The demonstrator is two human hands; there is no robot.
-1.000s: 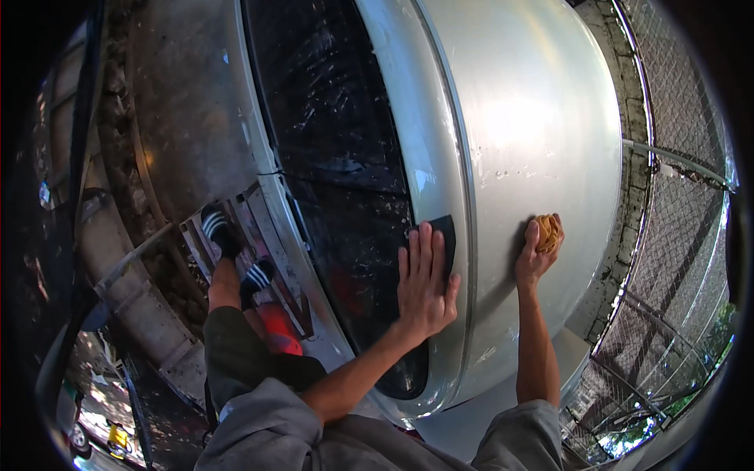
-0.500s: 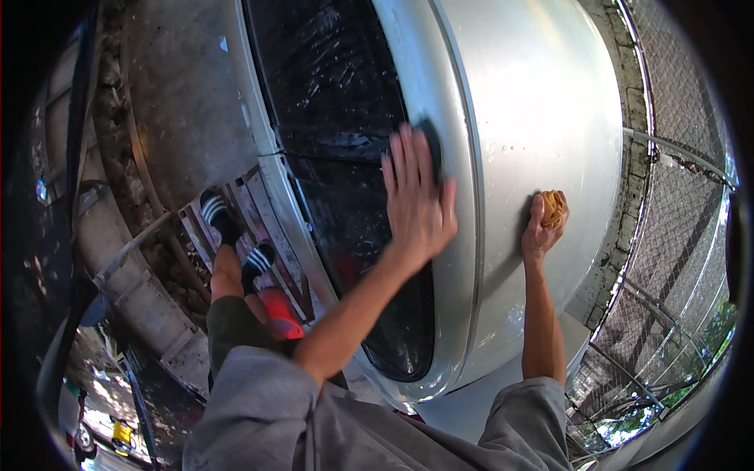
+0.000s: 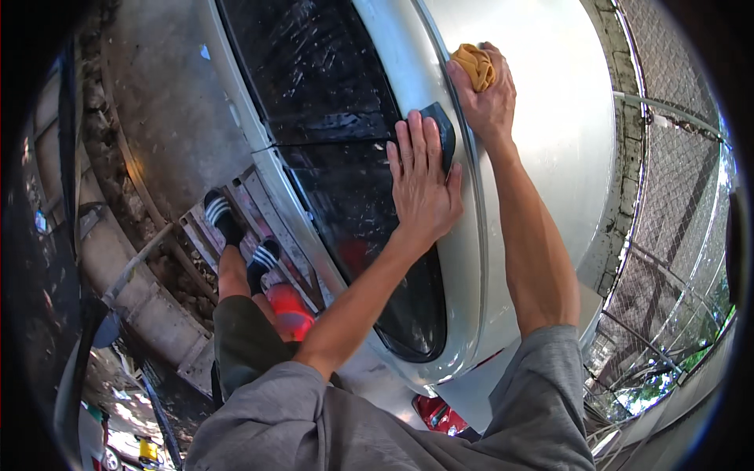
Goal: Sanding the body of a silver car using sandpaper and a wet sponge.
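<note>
A silver car (image 3: 542,212) lies before me, its dark side windows (image 3: 330,165) on the left and its roof on the right. My left hand (image 3: 424,188) rests with outstretched fingers on a dark blue-grey sheet (image 3: 441,137), which looks like sandpaper. The sheet lies flat on the silver edge above the windows, partly hidden by the fingers. Farther away, on the roof beside its long groove, my right hand (image 3: 488,102) is closed round a crumpled yellow-brown cloth (image 3: 474,67). Whitish streaks and drops mark the dark glass.
My feet, in black striped slippers (image 3: 224,216), stand on a wooden slatted platform (image 3: 255,200) left of the car. Something rounded and red (image 3: 289,312) is by my legs. A low block wall (image 3: 626,169) and a wire-mesh fence (image 3: 667,188) run along the right.
My right hand has moved away from me and leftward with the cloth, from the middle of the roof to beside the groove. More of the dark sheet shows past my left fingers.
</note>
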